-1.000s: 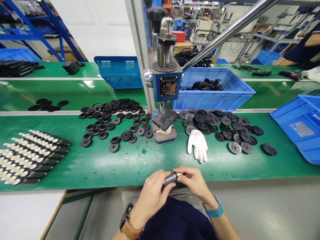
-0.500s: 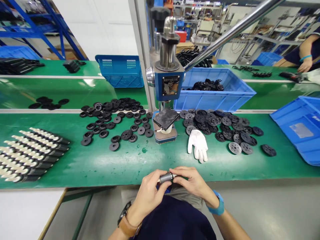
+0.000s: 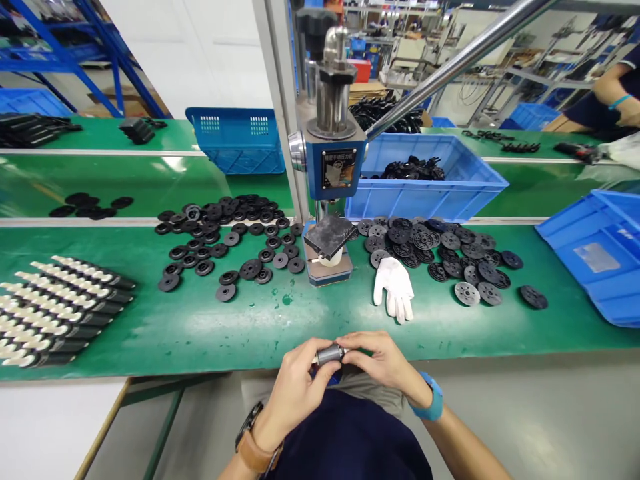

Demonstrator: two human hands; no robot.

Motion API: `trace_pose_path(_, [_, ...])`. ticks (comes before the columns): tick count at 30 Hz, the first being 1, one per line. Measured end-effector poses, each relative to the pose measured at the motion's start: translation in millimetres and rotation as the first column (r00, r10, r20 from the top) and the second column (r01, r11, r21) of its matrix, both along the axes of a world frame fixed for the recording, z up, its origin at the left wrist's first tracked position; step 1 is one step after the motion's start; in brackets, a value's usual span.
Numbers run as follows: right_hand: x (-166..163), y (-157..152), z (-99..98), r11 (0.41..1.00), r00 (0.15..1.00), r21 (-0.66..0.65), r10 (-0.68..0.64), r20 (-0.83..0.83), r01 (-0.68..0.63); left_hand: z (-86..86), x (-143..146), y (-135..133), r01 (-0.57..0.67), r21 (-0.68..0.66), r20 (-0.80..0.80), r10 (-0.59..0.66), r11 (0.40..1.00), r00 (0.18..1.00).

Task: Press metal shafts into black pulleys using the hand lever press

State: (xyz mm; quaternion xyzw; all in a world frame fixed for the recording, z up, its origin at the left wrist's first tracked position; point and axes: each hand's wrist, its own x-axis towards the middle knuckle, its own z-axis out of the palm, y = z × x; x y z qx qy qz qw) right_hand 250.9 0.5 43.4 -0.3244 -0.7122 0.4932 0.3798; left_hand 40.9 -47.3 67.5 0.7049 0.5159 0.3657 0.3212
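Note:
A short dark grey cylinder (image 3: 329, 355) with pale ends lies level above the table's front edge, near my body. My left hand (image 3: 303, 379) grips its body between thumb and fingers. With thumb and fingertips, my right hand (image 3: 376, 360) pinches the right-hand end, partly hiding it. Beyond my hands stands a blue hand press (image 3: 334, 167) with a long metal lever. On the press base, a black rectangular block (image 3: 330, 235) rests over a round white piece (image 3: 331, 257). A white glove (image 3: 394, 289) lies flat to the right of the base.
Small black discs (image 3: 205, 267) are scattered left of the press, larger discs (image 3: 467, 293) to its right. Rows of dark cylinders with white ends (image 3: 65, 310) stand far left. A blue bin (image 3: 425, 200) sits behind, another bin (image 3: 600, 267) at right. A co-worker's arm (image 3: 613, 93) shows upper right.
My view has shifted slightly. Both hands keep their hold on the cylinder, with hardly any visible movement. The co-worker's hand at the upper right has moved.

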Motion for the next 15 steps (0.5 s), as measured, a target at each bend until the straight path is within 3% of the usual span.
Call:
trace_pose_path(6, [-3, 3, 3.5, 0.961, 0.992, -0.265, -0.105, -0.071, 0.082, 8.7, -3, 3, -0.009, 0.136, -0.046, 0.015, 0.991, 0.999])
trace_pose_path(15, [-6, -3, -3.6, 0.929, 0.977, -0.369, -0.1, -0.19, 0.023, 17.6, 0, 4, 0.019, 0.164, -0.098, -0.003, 0.986, 0.995])
